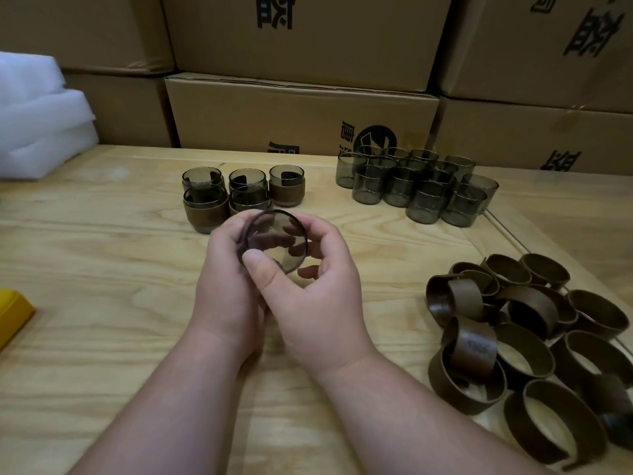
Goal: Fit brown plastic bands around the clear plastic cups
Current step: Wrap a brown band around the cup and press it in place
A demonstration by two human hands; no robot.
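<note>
We work at a pale wood counter (102,269) backed by stacked boxes (301,108). Over its middle our left hand (226,286) and right hand (308,293) each close their grip around one cup (277,245), a band's (244,234) edge at its left rim. Beyond the cup stand banded cups (219,197); bare cups (418,186) sit far right of it, loose bands (513,337) near right. Bare wood lies left of it.
</note>
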